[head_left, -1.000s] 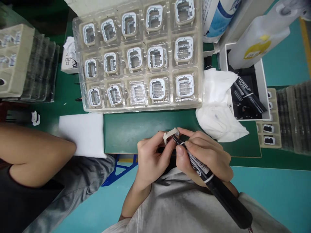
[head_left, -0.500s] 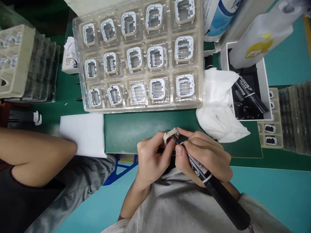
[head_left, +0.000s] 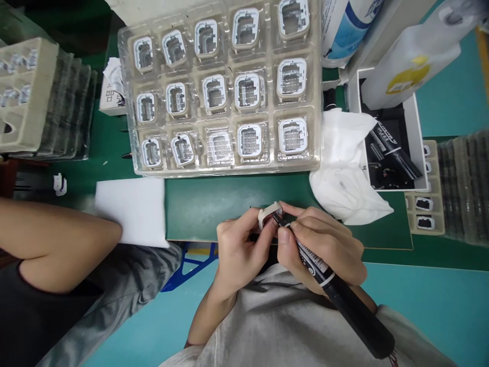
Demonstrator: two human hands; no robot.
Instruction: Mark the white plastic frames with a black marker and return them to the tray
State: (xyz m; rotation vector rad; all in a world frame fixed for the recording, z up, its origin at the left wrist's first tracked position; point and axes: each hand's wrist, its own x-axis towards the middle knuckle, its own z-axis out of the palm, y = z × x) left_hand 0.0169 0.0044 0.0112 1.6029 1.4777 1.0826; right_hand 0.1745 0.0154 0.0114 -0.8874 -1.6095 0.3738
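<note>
A: How do you have things?

B: Your left grip (head_left: pixel 241 248) pinches a small pale frame (head_left: pixel 269 211) near the edge of the tabletop (head_left: pixel 206 206). Your right grip (head_left: pixel 326 243) holds a black marker (head_left: pixel 334 293), its tip at the frame's inner side; I can't tell if it touches.

A: And beyond you?

B: A clear tray (head_left: pixel 244 171) of white frames (head_left: pixel 292 135), with crumpled white cloth (head_left: pixel 340 188) beside it.
</note>
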